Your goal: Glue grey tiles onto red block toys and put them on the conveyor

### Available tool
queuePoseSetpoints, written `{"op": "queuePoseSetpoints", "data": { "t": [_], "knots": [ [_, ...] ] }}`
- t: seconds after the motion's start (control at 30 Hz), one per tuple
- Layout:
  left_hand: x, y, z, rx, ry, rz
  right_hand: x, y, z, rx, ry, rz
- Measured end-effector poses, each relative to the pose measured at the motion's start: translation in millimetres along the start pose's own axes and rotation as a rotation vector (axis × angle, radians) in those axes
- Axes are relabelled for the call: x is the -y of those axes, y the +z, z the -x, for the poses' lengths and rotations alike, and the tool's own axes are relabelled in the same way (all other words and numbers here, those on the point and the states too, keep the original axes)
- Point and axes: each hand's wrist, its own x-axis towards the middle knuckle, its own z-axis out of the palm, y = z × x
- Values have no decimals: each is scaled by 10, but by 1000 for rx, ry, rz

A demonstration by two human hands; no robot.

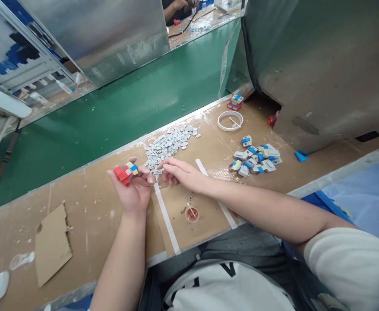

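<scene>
I gripped a red block cluster (pixel 123 173) in the left hand (pixel 137 190), over the bench (pixel 89 194); the right hand (pixel 181 172) curled at the grey pieces (pixel 165 149) near the far edge, its hold unclear. Pinching 1 from the heap's fringe seemed cleanest. I counted 1 cup (pixel 187 219), 1 white ring (pixel 220 125), 10-plus boxy blocks (pixel 269 165); the grey pieces were uncountable.

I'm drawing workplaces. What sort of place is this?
Probably a factory workshop: a heap of small light-grey flat pieces, a cluster of grey, blue and yellow blocks, and another person's hand above a second brown worktop.
</scene>
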Motion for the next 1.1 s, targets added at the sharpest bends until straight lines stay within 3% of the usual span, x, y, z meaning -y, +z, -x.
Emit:
{"op": "queuePoseSetpoints", "data": {
  "t": [0.13, 0.27, 0.37, 0.5, 0.7, 0.93, 1.1],
  "knots": [
    [-53, 32, -3, 39, -150, 231, -18, 7, -11, 7, 1, 14],
    [-26, 37, -4, 60, -120, 331, -12, -5, -6, 16, -8, 26],
    [13, -54, -1, 58, -42, 234, -14, -8, -3, 16, -19, 35],
    [56, -229, 48, 56, 48, -53, -15, -5, -1, 11, -1, 49],
    [76, -308, 111, 292, 182, -188, -1, -8, -3, 8, 11, 83],
    [71, -248, 45, 505, 223, 21, -31, -2, -13, 6, 16, 82],
    [98, -289, 21, 530, 238, 52, -64, -4, -16, 5, 3, 82]
  ]
}}
